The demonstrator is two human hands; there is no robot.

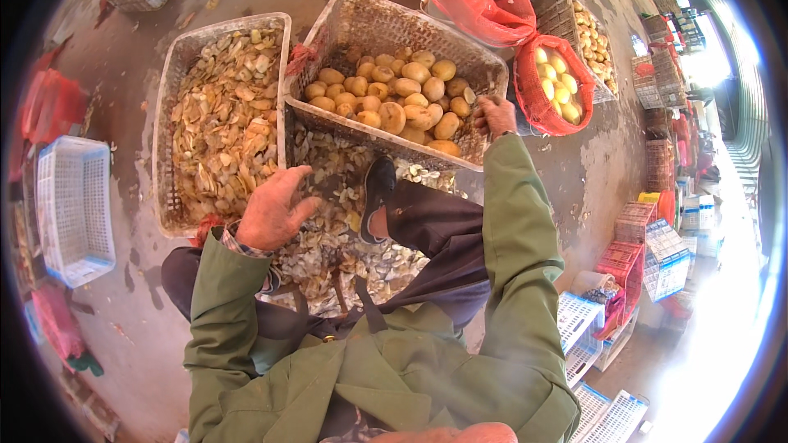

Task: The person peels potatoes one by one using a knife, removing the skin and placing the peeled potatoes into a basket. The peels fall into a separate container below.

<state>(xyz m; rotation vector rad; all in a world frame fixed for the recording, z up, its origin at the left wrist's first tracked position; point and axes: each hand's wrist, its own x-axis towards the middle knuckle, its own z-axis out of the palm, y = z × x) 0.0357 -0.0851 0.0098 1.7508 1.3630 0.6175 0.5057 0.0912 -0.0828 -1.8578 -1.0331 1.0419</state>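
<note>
My left hand (275, 209) hovers by the near right corner of a plastic crate of peelings (283, 104), thumb and fingers apart, nothing in it. Heaped inside that crate are thin brown and pale peelings (231, 117). To its right, a larger dirty plastic crate (394, 9) holds many yellow-brown potatoes (392, 117). My right hand (496, 115) is at the right end of the potato crate, fingers curled downward. A small pale piece (469, 95) shows just beyond its fingertips; whether the hand grips anything is hidden.
Loose peelings (363, 264) cover the floor around my shoe (378, 191). Right of the potato crate stands a red mesh bag of peeled potatoes (557, 86), with another red bag (486, 3) behind it. A white-blue crate (77, 209) lies left. Stacked crates (634, 221) line the right.
</note>
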